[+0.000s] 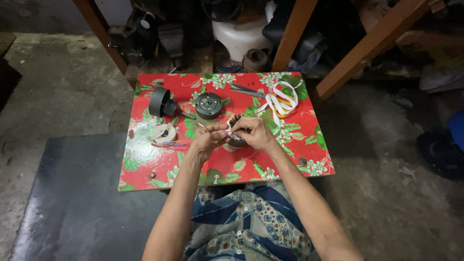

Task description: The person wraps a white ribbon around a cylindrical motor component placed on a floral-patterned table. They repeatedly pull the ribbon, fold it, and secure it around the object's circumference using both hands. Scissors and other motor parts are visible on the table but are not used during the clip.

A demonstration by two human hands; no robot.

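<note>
Low table point(145, 164) with a red floral cover, standing on a concrete floor: near its centre, the fingers of the left hand point(209, 139) and right hand point(254, 133) are pinched shut on a small dark wound coil point(235, 135), forearms converging from the near edge. Outward lie a tape roll point(165, 133) toward the left edge, a round metal disc point(209, 105) and black cup-shaped part point(162, 102) toward the far edge, and looped white strips point(280, 102) at the far right corner.

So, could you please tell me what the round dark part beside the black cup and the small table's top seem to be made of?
The round dark part looks like machined metal: grey with a dull sheen and a hub. The table top seems covered in glossy plastic sheet or oilcloth, red with a printed floral pattern; what lies underneath is hidden.
</note>
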